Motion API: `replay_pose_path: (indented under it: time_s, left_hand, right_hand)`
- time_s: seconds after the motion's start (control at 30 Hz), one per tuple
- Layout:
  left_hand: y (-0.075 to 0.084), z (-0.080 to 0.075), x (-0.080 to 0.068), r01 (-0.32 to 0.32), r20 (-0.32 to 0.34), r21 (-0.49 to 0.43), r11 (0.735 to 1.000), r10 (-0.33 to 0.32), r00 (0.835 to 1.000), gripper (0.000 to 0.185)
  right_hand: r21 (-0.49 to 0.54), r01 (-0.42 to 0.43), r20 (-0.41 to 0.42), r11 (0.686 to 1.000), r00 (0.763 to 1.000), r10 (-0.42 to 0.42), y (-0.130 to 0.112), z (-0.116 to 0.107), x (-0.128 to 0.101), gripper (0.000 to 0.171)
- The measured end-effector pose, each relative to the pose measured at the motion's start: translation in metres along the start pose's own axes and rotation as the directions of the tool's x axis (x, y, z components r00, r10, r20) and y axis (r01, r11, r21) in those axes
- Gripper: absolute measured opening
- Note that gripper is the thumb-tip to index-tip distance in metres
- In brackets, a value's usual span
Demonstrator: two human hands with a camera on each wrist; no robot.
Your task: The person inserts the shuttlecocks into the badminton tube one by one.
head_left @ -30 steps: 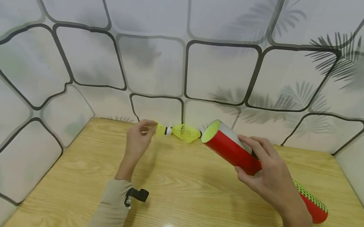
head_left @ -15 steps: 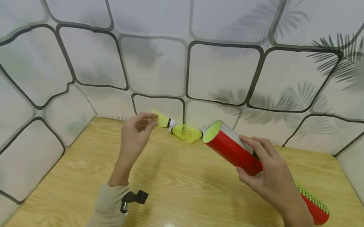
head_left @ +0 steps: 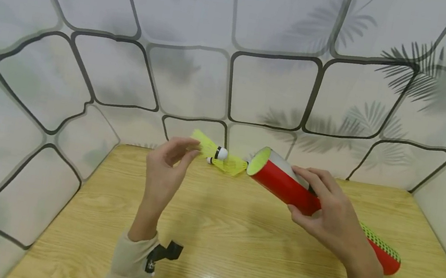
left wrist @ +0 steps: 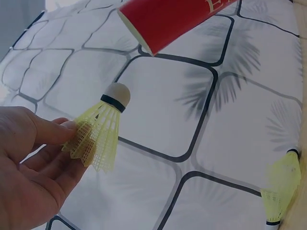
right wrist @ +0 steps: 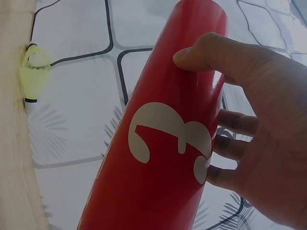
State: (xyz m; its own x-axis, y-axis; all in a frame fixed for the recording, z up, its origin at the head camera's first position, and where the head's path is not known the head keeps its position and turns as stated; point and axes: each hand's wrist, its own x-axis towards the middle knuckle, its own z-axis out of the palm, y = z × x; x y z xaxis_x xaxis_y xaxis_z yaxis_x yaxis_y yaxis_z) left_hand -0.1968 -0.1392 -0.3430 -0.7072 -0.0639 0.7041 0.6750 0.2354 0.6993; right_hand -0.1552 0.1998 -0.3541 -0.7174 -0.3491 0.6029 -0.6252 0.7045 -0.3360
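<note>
My left hand point(head_left: 168, 162) pinches a yellow shuttlecock point(left wrist: 98, 132) by its skirt, thumb on one side and fingers on the other. Its white cork, with a black band, points towards the tube. In my right hand point(head_left: 334, 220) is a red shuttlecock tube point(head_left: 280, 179), gripped round its body and tilted, its mouth up and to the left. The tube's green inner wall shows at the mouth; its lower end shows beyond my right wrist. Between cork and mouth there is a gap. Behind them, yellow shuttlecocks point(head_left: 232, 165) lie skirt to skirt at the table's back edge.
The wooden table point(head_left: 208, 234) reaches back to a pale patterned wall covering point(head_left: 272, 91), which also rises along both sides. Each forearm wears a black strap near the sleeve cuff.
My left hand has lifted the shuttlecock off the back of the table, and its cork has swung round and moved right, nearer the tube mouth. The right hand and tube stay almost still.
</note>
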Motion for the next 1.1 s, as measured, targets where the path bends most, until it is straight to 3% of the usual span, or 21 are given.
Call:
replay_pose_path:
  time_s: [0.4,0.87,1.1]
  left_hand:
    - [0.018,0.012,-0.007,-0.115,0.057,-0.023,0.993,0.116,0.992,0.017]
    - [0.022,0.031,-0.013,-0.174,0.092,-0.085,0.981,0.182,0.979,0.018]
    - [0.02,0.038,-0.016,-0.165,0.125,-0.05,0.985,0.17,0.977,0.019]
  right_hand:
    - [0.024,0.033,0.0,0.999,0.999,-0.033,-0.005,0.003,0.002,0.079]
    - [0.044,0.043,0.012,0.998,0.999,-0.044,-0.008,0.008,0.003,0.078]
    - [0.053,0.038,0.023,0.998,0.999,-0.039,-0.01,0.01,0.003,0.077]
